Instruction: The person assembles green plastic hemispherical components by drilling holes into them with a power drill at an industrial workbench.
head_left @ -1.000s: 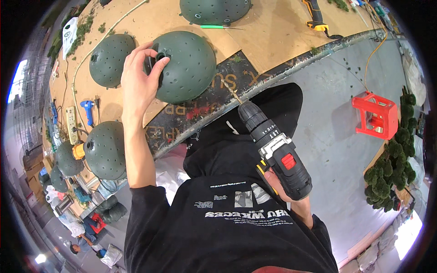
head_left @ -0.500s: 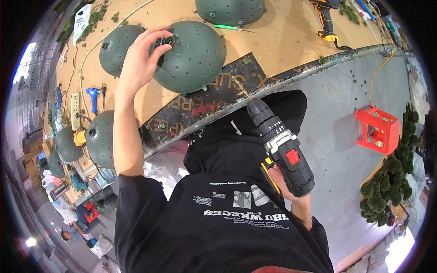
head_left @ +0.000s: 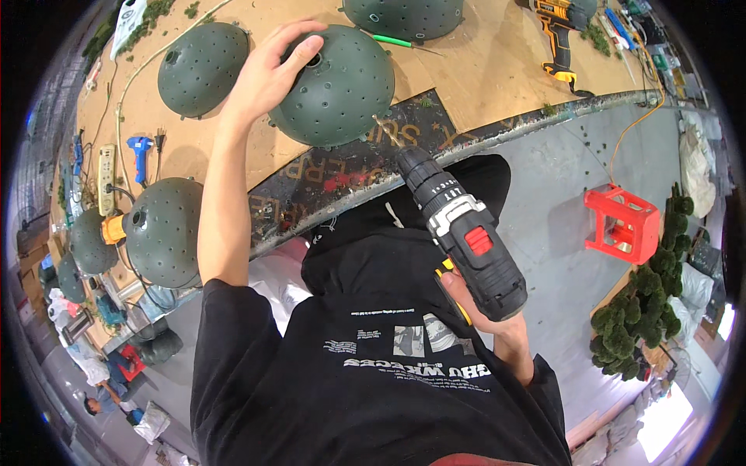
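Observation:
My left hand [head_left: 272, 74] lies over the upper left of a dark green dome [head_left: 338, 93], gripping it, its thumb beside a round hole in the top. Small holes and knobs dot the dome's shell. My right hand [head_left: 483, 311] is wrapped round the handle of a black and grey cordless drill [head_left: 470, 237] with a red button. The drill's thin bit [head_left: 388, 132] points up and left at the dome's lower right edge. Whether its tip touches the shell I cannot tell.
Other green domes [head_left: 203, 68] stand along the workbench [head_left: 505, 85]. A green-handled pick [head_left: 392, 40], a yellow-black power tool [head_left: 558, 46], a blue glue gun [head_left: 140, 158] and a power strip [head_left: 106, 179] lie there. On the floor are a red stool [head_left: 622, 221] and green foliage [head_left: 633, 322].
The drill has moved up and left, bringing its bit close to the dome. My left hand's fingers have left the hole's rim and moved across the dome's top. The dome has turned.

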Action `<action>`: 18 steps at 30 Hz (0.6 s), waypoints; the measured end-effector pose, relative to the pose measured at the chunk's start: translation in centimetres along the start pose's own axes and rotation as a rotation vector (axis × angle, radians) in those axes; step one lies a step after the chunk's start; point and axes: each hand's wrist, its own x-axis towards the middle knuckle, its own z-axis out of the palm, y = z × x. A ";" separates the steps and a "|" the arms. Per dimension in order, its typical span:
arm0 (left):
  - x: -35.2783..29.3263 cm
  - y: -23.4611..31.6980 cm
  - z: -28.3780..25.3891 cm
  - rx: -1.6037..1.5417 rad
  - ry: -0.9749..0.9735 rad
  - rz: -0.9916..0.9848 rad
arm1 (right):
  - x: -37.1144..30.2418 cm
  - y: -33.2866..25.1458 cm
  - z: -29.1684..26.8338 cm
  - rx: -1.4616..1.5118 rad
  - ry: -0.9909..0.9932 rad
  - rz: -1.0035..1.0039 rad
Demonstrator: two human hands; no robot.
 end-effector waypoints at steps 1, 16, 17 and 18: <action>0.1 -0.6 0.6 -0.011 0.010 -0.001 | 0.4 -0.4 0.2 0.005 -0.011 -0.003; -0.4 -1.5 2.2 0.182 0.128 0.050 | 3.4 -3.4 1.1 -0.073 -0.097 -0.013; -0.3 -1.8 2.2 0.188 0.139 0.066 | 3.5 -3.4 1.1 -0.078 -0.096 -0.010; -0.3 -1.6 2.1 0.196 0.148 0.080 | 3.5 -3.3 1.2 -0.085 -0.105 -0.031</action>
